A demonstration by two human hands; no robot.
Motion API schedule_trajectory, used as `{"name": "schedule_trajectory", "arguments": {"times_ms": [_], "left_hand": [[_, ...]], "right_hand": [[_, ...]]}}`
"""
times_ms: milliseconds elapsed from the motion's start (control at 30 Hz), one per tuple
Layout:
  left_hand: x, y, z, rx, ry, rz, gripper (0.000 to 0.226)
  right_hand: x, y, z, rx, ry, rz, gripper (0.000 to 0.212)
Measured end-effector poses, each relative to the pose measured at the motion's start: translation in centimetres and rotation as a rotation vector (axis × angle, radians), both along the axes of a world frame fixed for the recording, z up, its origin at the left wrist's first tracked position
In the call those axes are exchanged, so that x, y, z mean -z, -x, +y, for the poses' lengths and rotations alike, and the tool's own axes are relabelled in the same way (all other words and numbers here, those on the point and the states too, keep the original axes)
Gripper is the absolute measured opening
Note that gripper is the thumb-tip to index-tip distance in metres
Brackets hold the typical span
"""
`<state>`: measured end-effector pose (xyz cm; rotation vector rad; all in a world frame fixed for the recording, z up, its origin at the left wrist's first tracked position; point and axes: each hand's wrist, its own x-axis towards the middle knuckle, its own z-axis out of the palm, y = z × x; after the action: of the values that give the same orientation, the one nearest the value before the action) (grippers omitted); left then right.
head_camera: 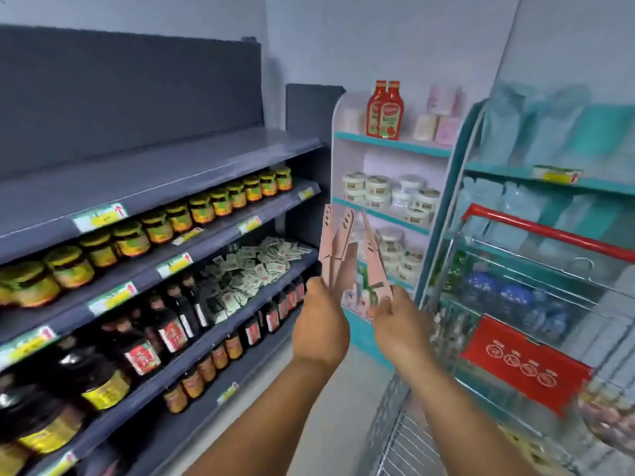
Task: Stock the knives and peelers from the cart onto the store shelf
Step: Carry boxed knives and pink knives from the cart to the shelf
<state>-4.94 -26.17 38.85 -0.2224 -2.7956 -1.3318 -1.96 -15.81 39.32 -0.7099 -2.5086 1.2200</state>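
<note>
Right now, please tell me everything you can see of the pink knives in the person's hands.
The pink knives look like matte plastic, pale salmon, with a row of small holes near each tip. They stand blade-up, fanned apart, in front of the shelves. The left hand grips a bunch of about three at their lower ends; the right hand pinches one more knife, tilted leftward. The two groups are apart at the tips. Handles are hidden by the fingers. Motion blur hides finer detail.
</note>
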Motion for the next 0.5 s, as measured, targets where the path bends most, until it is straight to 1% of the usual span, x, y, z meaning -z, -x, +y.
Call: {"name": "schedule_trajectory", "arguments": {"times_ms": [100, 200, 333, 500], "left_hand": [[-3.1, 1.9, -5.8, -0.089, -0.014, 0.042, 0.016], [-5.5, 3.9, -12.2, -0.163, -0.014, 0.086, 0.017], [-6.8, 7.5, -21.3, -0.299, 0.032, 0.125, 0.011], [-8.7, 10.6, -31.9, -0.412, 0.117, 0.143, 0.016]], "right_hand": [[-2.5, 3.3, -5.7, -0.090, -0.004, 0.040, 0.020], [-4.6, 6.5, -12.0, -0.183, -0.019, 0.053, 0.023], [-6.5, 10.5, -20.8, -0.321, -0.015, 0.077, 0.023], [-8.4, 14.7, -31.2, -0.446, -0.003, 0.093, 0.021]]}}
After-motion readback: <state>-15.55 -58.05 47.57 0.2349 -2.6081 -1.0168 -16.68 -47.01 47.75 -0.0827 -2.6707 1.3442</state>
